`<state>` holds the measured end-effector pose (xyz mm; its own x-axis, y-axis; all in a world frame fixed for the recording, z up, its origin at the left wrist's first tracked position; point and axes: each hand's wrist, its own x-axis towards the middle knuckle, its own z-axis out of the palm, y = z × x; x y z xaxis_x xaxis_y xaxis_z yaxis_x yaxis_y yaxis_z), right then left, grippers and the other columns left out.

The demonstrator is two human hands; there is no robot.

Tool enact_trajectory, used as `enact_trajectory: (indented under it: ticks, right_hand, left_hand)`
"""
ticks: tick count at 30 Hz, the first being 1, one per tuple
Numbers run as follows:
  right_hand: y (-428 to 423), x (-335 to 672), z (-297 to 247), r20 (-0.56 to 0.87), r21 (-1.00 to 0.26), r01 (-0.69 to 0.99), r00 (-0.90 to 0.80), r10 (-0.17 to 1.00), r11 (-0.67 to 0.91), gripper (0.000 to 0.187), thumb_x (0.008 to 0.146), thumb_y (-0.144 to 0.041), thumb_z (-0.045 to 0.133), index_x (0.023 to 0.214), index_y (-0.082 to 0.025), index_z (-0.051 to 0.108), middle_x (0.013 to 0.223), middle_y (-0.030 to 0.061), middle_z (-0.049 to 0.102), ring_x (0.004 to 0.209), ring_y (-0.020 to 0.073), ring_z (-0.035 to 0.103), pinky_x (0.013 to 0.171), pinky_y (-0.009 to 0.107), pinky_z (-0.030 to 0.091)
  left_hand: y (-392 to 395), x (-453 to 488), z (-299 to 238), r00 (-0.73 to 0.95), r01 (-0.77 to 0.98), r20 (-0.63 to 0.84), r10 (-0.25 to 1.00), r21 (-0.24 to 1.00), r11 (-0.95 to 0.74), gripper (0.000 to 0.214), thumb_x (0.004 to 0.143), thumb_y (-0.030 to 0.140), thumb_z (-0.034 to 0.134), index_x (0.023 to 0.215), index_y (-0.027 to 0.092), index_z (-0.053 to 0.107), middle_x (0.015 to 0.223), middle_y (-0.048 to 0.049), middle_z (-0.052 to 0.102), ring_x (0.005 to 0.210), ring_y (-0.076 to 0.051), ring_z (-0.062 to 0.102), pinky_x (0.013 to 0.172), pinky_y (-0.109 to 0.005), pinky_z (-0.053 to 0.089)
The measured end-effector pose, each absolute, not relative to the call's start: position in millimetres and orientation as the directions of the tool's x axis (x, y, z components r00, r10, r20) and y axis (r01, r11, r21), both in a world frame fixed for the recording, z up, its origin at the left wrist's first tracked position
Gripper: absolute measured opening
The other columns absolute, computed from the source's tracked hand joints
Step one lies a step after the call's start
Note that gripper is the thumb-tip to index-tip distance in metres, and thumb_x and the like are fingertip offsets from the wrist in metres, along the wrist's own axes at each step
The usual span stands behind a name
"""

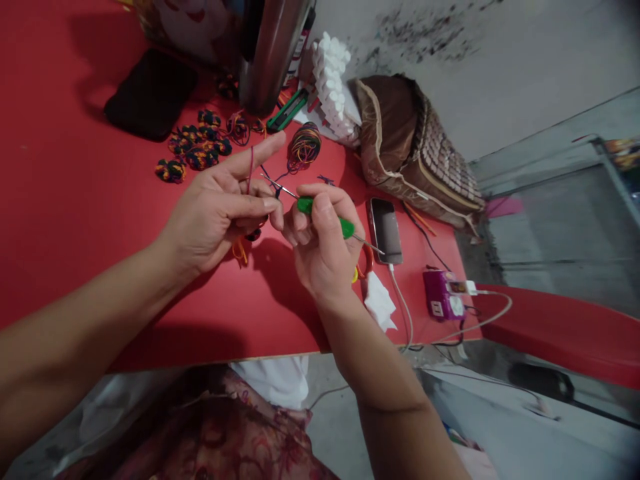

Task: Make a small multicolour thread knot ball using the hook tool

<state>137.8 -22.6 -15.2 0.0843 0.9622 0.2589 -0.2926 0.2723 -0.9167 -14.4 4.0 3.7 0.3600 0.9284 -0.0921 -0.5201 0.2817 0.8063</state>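
Mid-frame over the red surface (75, 200), the right hand (323, 250) has its grip clamped on a green crochet hook (305, 205). The left hand (215, 210) pinches yarn (250, 170) at its tip. Crocheted pieces (197, 143) lie upper left, and a phone (386, 230) sits just right.

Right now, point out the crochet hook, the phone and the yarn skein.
crochet hook (305, 205): head view, on the green handle near the metal shaft.
phone (385, 230): head view, on the middle of its dark screen.
yarn skein (304, 145): head view, on the middle of the wound strands.
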Motion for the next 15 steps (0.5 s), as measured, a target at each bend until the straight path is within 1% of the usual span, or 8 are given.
enact_trajectory:
  ticks: [2,5,8,11,13,15]
  right_hand:
    - [-23.6,139.1,-14.7,0.263,-0.92,-0.281,0.079,0.962,0.275,0.019,0.096,-0.046,0.076,0.098,-0.027,0.072,0.061,-0.0088,0.047,0.051,0.0095,0.04,0.054,0.028,0.044]
    - [-24.1,140.4,-15.6,0.257,-0.923,-0.277,0.073,0.964,0.268,0.019,0.094,-0.045,0.079,0.097,-0.027,0.072,0.063,-0.0082,0.05,0.054,0.0099,0.047,0.055,0.027,0.044]
    - [-22.6,141.6,-18.6,0.278,-0.913,-0.293,0.066,0.958,0.285,0.015,0.095,-0.041,0.079,0.098,-0.027,0.074,0.062,-0.0087,0.049,0.054,0.0092,0.047,0.058,0.027,0.045]
    - [-20.7,142.7,-20.8,0.302,-0.898,-0.318,0.06,0.951,0.305,0.012,0.098,-0.038,0.077,0.098,-0.026,0.076,0.062,-0.0083,0.05,0.055,0.0081,0.045,0.059,0.026,0.044]
    - [-19.6,143.1,-20.9,0.29,-0.894,-0.342,0.053,0.956,0.29,0.012,0.098,-0.037,0.077,0.097,-0.025,0.076,0.066,-0.0066,0.054,0.059,0.0083,0.049,0.059,0.025,0.044]
    - [-18.0,143.3,-20.2,0.239,-0.891,-0.388,0.042,0.97,0.236,0.012,0.097,-0.038,0.079,0.097,-0.025,0.077,0.069,-0.0057,0.058,0.062,0.0081,0.052,0.061,0.023,0.046]
  left_hand:
    - [1.2,-14.0,5.4,0.333,-0.505,-0.046,0.942,0.835,0.219,0.084,0.081,0.001,0.08,0.159,0.026,0.058,0.069,0.0046,0.073,0.061,-0.015,0.07,0.06,-0.024,0.05]
    - [-0.9,-13.0,6.7,0.301,-0.492,0.024,0.953,0.86,0.133,0.098,0.082,0.005,0.084,0.168,0.033,0.045,0.073,0.0053,0.076,0.07,-0.017,0.075,0.066,-0.025,0.054]
    - [-0.7,-12.3,6.2,0.323,-0.467,0.037,0.946,0.875,0.126,0.11,0.082,0.008,0.087,0.172,0.039,0.033,0.079,0.0053,0.079,0.073,-0.019,0.078,0.065,-0.027,0.055]
    - [0.4,-12.6,5.0,0.332,-0.463,0.042,0.942,0.878,0.123,0.112,0.081,0.009,0.087,0.173,0.042,0.031,0.083,0.005,0.081,0.072,-0.018,0.078,0.065,-0.027,0.056]
    - [0.7,-13.1,5.0,0.344,-0.462,0.033,0.938,0.876,0.138,0.11,0.081,0.008,0.086,0.173,0.04,0.033,0.081,0.0055,0.081,0.071,-0.017,0.077,0.068,-0.027,0.057]
    - [1.0,-13.5,5.7,0.375,-0.458,0.004,0.927,0.87,0.182,0.107,0.082,0.008,0.085,0.173,0.036,0.035,0.076,0.0054,0.079,0.071,-0.017,0.077,0.069,-0.027,0.056]
